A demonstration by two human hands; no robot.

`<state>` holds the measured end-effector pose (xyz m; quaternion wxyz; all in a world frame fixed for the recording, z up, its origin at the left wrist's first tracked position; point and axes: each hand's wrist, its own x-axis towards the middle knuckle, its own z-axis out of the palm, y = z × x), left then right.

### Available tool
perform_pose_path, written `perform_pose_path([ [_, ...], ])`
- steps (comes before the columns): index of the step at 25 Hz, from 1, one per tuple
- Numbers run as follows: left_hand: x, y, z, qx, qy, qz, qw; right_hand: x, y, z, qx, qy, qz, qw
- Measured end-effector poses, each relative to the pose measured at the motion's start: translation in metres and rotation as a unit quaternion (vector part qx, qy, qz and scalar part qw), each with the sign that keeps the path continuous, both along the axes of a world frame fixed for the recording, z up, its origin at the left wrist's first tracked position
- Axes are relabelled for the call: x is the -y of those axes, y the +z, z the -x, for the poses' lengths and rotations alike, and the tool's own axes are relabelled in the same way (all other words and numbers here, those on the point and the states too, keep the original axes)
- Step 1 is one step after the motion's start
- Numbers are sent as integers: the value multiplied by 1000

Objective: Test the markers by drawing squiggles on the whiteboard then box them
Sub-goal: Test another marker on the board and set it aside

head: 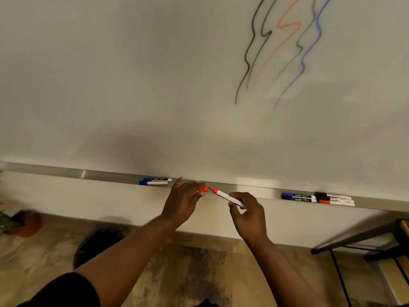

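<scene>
Black sleeve (66, 291) at lower left; both bare forearms reach up toward the tray (88, 173).

Left hand (183, 202): thumb and curled fingers pinch a small red cap (203, 189); the index finger is straight and points up at the tray edge.

Right hand (250, 216): fingers clamped round the white barrel of the red marker (225, 195). The marker is uncapped and tilted, its red collar and dark tip aimed at the cap. Tip and cap are just apart, in front of the tray's middle.

Tray: narrow brushed-metal ledge along the bottom edge of the whiteboard (132, 85).
- Left of the hands: two blue-capped markers (155, 181), lying side by side.
- Toward the right end: a cluster of capped markers (318, 198), white barrels with blue, black and red caps.

Whiteboard: smooth, glossy white. Upper right carries wavy squiggles (287, 25) in black, red and blue.

Floor (199, 273): mottled tan and grey. A blurred terracotta pot (28, 222) stands at far left.
</scene>
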<state>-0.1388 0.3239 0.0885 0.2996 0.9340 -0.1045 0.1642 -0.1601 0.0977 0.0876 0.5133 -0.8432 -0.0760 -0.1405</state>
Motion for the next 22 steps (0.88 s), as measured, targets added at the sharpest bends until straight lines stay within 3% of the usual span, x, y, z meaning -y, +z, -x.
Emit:
perform_pose_path([
  [5, 9, -29, 36, -39, 4, -25, 999, 7, -19, 17, -18, 59, 18, 998],
  [8, 13, -41, 51, -69, 44, 8, 997, 12, -25, 21, -31, 68, 26, 997],
  [22, 26, -54, 97, -102, 91, 0, 991, 33, -26, 27, -45, 181, 9, 982],
])
